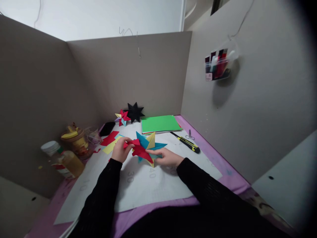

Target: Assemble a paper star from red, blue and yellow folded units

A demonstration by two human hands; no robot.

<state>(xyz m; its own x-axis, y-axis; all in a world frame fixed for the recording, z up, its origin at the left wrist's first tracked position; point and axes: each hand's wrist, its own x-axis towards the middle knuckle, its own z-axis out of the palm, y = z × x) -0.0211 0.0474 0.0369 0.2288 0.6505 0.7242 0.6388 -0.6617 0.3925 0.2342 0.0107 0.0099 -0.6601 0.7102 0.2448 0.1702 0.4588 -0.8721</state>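
Observation:
Between my two hands, just above the white sheet, is a folded paper star [143,142] with blue, yellow and red points. My left hand [121,149] pinches a red folded part on the star's left side between thumb and fingers. From the right, my right hand [168,156] grips the star's lower right side, its index finger lying across the red and blue folds. The curled fingers beneath are partly hidden. Red paper [109,138] and yellow paper [111,145] strips lie just beyond my left hand.
A yellow-black utility knife [189,144] and small scissors [190,135] lie at right. Green paper [160,124] tops a stack at the back, beside a black star [135,112] and a multicoloured star [123,118]. A bottle [68,164] and a lidded cup [77,142] stand left.

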